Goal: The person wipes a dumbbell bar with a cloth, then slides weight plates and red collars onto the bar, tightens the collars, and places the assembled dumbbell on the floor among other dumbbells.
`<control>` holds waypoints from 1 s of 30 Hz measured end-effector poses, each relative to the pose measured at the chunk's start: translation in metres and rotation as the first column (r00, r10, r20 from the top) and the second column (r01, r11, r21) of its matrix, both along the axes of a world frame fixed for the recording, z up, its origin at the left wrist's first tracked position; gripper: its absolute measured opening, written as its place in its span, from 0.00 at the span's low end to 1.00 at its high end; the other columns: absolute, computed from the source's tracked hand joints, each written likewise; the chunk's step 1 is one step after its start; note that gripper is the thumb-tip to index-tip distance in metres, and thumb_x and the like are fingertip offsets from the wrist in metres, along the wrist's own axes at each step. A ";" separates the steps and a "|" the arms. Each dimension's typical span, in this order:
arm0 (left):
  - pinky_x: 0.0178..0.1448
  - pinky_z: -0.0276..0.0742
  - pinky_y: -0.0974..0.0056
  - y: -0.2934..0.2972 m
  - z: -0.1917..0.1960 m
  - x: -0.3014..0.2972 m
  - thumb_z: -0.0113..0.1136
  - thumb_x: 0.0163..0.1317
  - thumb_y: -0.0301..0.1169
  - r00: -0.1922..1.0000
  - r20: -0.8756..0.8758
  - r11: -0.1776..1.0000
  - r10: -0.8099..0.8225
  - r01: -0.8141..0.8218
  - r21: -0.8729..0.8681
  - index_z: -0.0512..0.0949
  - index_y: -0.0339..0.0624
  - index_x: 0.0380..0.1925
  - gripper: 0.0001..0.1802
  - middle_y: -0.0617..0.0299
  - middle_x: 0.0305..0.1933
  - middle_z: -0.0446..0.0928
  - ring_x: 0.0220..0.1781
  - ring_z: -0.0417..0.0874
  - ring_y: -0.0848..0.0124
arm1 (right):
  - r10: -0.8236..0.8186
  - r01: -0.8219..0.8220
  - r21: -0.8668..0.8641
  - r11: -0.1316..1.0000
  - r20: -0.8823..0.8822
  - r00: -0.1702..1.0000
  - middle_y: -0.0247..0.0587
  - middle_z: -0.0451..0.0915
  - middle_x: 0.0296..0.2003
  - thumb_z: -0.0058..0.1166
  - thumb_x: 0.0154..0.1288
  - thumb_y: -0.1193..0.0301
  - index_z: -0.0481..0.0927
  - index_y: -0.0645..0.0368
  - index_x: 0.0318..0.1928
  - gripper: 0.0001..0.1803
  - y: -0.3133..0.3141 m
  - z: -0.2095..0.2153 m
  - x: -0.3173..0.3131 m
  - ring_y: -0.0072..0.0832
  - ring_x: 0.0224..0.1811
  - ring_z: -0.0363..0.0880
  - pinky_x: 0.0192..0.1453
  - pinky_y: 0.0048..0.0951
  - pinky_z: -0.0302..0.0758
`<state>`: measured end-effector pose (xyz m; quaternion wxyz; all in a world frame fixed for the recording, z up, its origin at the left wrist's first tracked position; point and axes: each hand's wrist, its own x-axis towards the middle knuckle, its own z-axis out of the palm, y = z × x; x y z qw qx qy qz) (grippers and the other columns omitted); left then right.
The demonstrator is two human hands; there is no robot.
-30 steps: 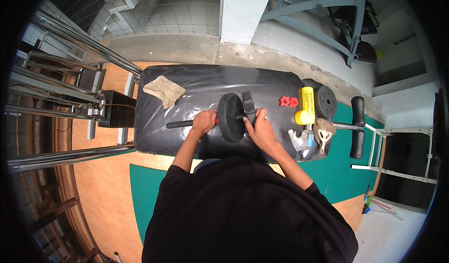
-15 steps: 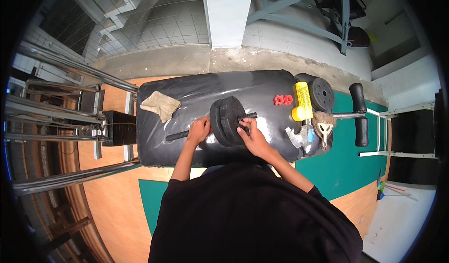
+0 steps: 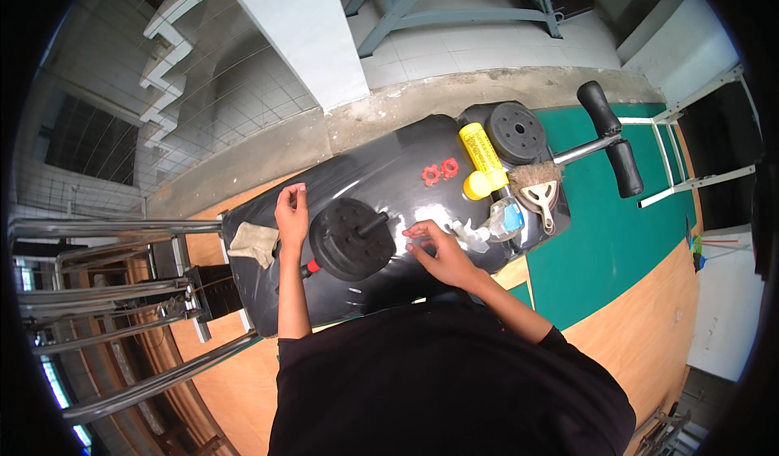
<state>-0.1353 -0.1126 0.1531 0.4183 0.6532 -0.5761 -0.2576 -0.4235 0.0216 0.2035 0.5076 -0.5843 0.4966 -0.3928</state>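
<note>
Two hands work on the black padded bench (image 3: pixel 381 286), one each side of a dumbbell (image 3: pixel 350 238): black plate stack on a short bar.

1. Ref. landmark: plate stack, approx. bench centre.
2. Bar axis: runs lower-left to upper-right through the stack. Red-tipped end (image 3: pixel 308 268) sticks out on the near-left side; dark stub (image 3: pixel 375 223) on the far-right side.
3. R hand (image 3: pixel 434 253): just right of stack, fingers spread, tips on the pad beside the stub. Grips nothing.
4. L hand (image 3: pixel 292 212): just left of stack, palm down, resting at the bench edge, close to the plate rim; contact w/ rim cannot be told. Not clamped on anything.
5. L hand sits nearer the red-tipped end; R hand nearer the stub.
6. Farther right of stack: two red collar nuts (image 3: pixel 439 170), then yellow bottle (image 3: pixel 482 159), loose black plate (image 3: pixel 515 132).
7. Left of stack: tan rag (image 3: pixel 253 243).
</note>
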 end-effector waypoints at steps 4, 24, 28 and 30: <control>0.49 0.72 0.59 -0.030 0.027 -0.066 0.58 0.61 0.38 0.919 0.364 0.988 -0.151 0.135 0.068 0.79 0.40 0.38 0.13 0.54 0.44 0.79 0.49 0.78 0.62 | -0.211 0.205 -0.158 0.966 -0.021 0.977 0.42 0.78 0.44 0.55 0.61 0.74 0.71 0.62 0.45 0.13 -0.033 -0.008 -0.067 0.30 0.46 0.78 0.45 0.29 0.74; 0.55 0.73 0.57 -0.021 0.001 -0.065 0.60 0.53 0.55 0.776 0.611 0.746 -0.158 -0.311 0.589 0.78 0.31 0.44 0.34 0.40 0.44 0.79 0.51 0.79 0.50 | 0.155 -0.049 0.154 0.987 -0.988 0.026 0.47 0.72 0.49 0.69 0.36 0.52 0.43 0.67 0.69 0.65 -0.181 -0.117 -0.265 0.35 0.55 0.65 0.57 0.36 0.58; 0.55 0.73 0.56 -0.020 0.000 -0.061 0.61 0.53 0.53 0.835 0.540 0.756 -0.108 -0.284 0.590 0.78 0.32 0.44 0.32 0.40 0.44 0.79 0.50 0.79 0.50 | 0.173 -0.052 0.172 0.984 -0.985 0.026 0.47 0.73 0.46 0.68 0.37 0.54 0.43 0.67 0.69 0.64 -0.185 -0.115 -0.267 0.35 0.53 0.67 0.56 0.35 0.58; 0.55 0.73 0.56 -0.019 0.000 -0.056 0.62 0.53 0.52 0.848 0.521 0.758 -0.098 -0.275 0.592 0.78 0.33 0.44 0.31 0.40 0.44 0.78 0.50 0.79 0.51 | 0.193 -0.075 0.190 0.979 -0.981 0.033 0.48 0.75 0.46 0.68 0.36 0.52 0.43 0.67 0.69 0.65 -0.190 -0.112 -0.271 0.36 0.52 0.69 0.56 0.37 0.59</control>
